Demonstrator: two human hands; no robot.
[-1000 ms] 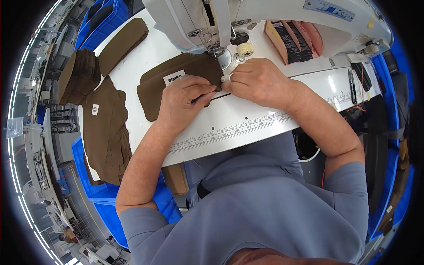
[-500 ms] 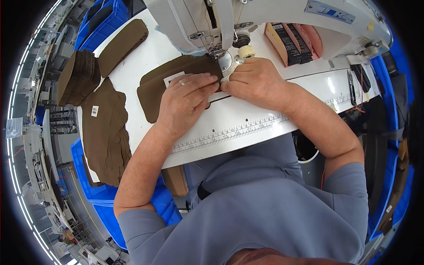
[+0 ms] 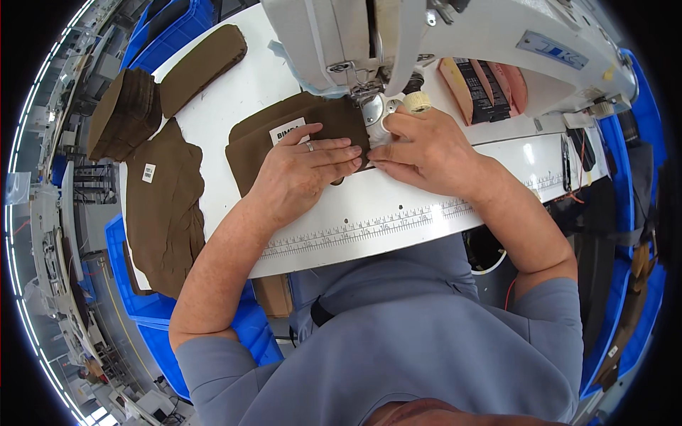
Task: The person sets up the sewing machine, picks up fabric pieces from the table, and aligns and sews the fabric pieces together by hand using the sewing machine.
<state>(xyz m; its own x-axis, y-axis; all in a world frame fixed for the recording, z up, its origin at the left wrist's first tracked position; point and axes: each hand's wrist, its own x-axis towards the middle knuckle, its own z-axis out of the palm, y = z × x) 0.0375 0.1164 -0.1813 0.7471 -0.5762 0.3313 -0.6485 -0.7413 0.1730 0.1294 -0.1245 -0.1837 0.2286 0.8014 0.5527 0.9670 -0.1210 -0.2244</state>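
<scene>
Dark brown curved fabric piece with a white paper label lies flat on the white table, one end under the needle of the grey-white sewing machine. Left hand flat, fingers spread, pressing the fabric. Right hand curled, fingertips pinching the fabric edge by the presser foot. More brown pieces stacked at left; blue bins around.

Single view: head-worn fisheye, looking steeply down and slightly forward over the wearer's chest onto the white sewing table. Close range; forearms enter from the lower edge. Sewing machine fills the top. Straight edges bow toward the rim, corners black. No second view to overlap.
</scene>
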